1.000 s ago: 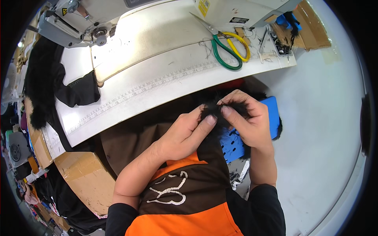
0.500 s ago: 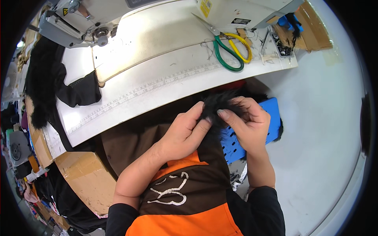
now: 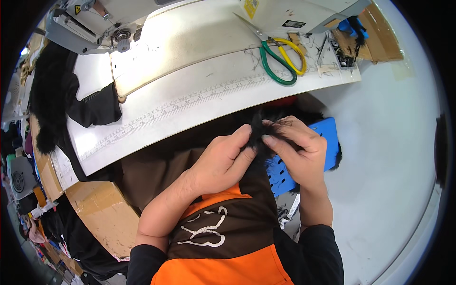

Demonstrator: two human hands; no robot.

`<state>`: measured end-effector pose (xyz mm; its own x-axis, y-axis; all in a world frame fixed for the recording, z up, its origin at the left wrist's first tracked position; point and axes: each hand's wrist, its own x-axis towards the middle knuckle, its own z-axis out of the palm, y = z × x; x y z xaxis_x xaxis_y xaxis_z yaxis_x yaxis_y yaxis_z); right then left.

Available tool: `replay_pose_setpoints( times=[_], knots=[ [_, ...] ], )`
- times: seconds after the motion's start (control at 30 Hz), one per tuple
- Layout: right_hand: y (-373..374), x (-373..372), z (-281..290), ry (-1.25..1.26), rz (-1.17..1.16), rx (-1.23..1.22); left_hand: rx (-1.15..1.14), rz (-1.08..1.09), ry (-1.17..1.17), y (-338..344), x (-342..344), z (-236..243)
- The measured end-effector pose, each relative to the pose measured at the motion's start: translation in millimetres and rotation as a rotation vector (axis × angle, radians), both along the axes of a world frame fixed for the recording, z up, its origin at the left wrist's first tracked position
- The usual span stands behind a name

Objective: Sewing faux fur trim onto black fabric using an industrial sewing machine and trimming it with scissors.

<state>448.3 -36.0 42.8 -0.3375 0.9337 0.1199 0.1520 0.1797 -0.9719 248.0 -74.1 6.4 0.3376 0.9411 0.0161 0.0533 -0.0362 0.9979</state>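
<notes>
A piece of black fur (image 3: 259,127) is pinched between my two hands, just below the white table edge. My left hand (image 3: 223,159) grips its left side, thumb and fingertips pressed into the fur. My right hand (image 3: 299,147) grips the right side, its thumb against the pile. Beneath them lie my brown and orange apron (image 3: 216,266) and a blue perforated plastic piece (image 3: 324,135) with dark fur around it.
A sewing machine (image 3: 80,26) stands on the white table (image 3: 190,102), beside scissors (image 3: 280,71) with green and yellow handles and a small tray (image 3: 342,52). Black fur fabric (image 3: 50,90) drapes over the table's left side. A cardboard box (image 3: 99,218) sits at lower left.
My right hand has shifted slightly down and right, its fingers moving over the fur. My left hand's thumb has moved a little, and the fur's shape between them has changed.
</notes>
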Motion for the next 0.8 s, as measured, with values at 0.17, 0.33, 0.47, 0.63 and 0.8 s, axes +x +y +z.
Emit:
replay_pose_setpoints(
  times=[0.17, 0.33, 0.47, 0.63, 0.8],
  knots=[
    [2, 4, -4, 0.043, 0.043, -0.035, -0.008, -0.013, 0.038, 0, 0, 4],
    [1, 5, 0, -0.018, 0.057, -0.01, 0.049, -0.051, 0.162, 0, -2, 4],
    [1, 1, 12, -0.038, 0.028, -0.198, 0.048, -0.07, 0.194, 0, -2, 6],
    [2, 1, 5, -0.107, 0.05, -0.031, 0.105, -0.075, 0.278, 0, -5, 10],
    [3, -2, 3, -0.197, 0.089, 0.144, 0.12, -0.091, 0.285, 1, -10, 10]
  ],
)
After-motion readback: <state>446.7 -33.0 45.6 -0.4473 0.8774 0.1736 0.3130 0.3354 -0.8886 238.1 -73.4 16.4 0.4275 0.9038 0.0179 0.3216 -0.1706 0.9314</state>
